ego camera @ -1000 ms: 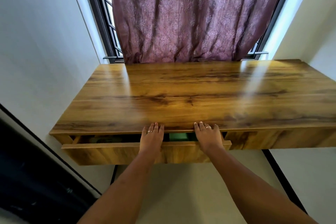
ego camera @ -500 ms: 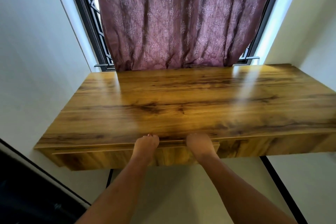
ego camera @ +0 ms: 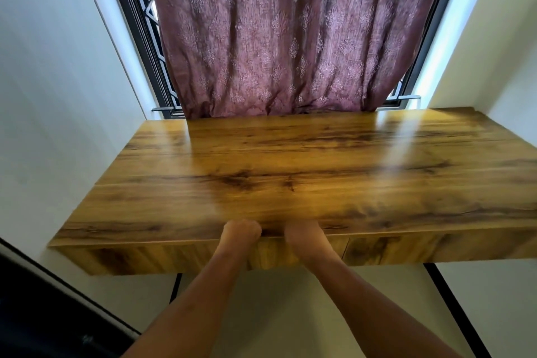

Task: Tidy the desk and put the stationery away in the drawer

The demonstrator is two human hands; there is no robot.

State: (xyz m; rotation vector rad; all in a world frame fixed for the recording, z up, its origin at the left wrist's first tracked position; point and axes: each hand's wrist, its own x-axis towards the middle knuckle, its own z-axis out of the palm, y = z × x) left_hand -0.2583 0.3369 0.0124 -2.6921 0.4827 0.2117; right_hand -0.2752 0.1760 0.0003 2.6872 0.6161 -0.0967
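Both hands are pressed against the drawer (ego camera: 270,256) front right under the tabletop (ego camera: 290,183) edge. Left hand (ego camera: 239,232) looks curled, right hand (ego camera: 303,234) is too blurry, so can't tell its grip. A second ago the drawer was out with green stuff showing; now it's flush, contents hidden. Curtain (ego camera: 284,38) hangs behind the tabletop.

Maroon patterned curtain (ego camera: 290,38) hangs far centre, covering window (ego camera: 139,23). White walls (ego camera: 52,81) left, right. Pale floor (ego camera: 276,314) near.
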